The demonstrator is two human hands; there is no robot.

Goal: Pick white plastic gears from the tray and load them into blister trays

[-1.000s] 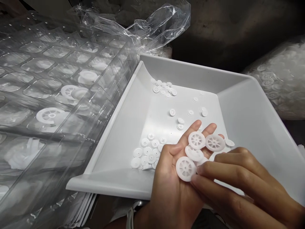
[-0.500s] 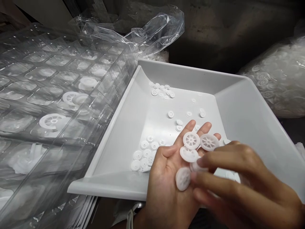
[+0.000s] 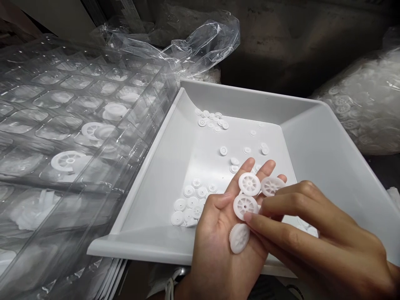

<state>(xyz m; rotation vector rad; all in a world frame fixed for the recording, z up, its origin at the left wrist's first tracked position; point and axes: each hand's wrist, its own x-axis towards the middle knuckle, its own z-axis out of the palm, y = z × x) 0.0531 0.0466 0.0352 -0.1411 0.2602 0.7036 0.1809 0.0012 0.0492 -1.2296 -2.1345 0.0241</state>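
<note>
My left hand (image 3: 221, 246) lies palm up over the front of a white tray (image 3: 156, 166), cradling several white plastic gears. One spoked gear (image 3: 249, 184) rests on the fingers, and another gear (image 3: 272, 186) is beside it. A toothed gear (image 3: 239, 238) tilts on the palm. From the right, my right hand (image 3: 321, 233) reaches across with its fingers closed in at a spoked gear (image 3: 245, 207), one fingertip on its lower edge. Its fingers partly cover the gears and the left hand's far side.
Small white gears (image 3: 191, 203) are scattered and grouped on the tray's floor. On the left stand clear compartment trays (image 3: 78, 100), some pockets holding white parts. A clear plastic bag (image 3: 206, 41) is behind. A bulging bag of white gears (image 3: 368, 104) sits at the right.
The spoked gear under my right fingers has turned to face up; before, it was tilted. My right hand has shifted slightly, its fingertips now on that gear. My left hand has barely moved.
</note>
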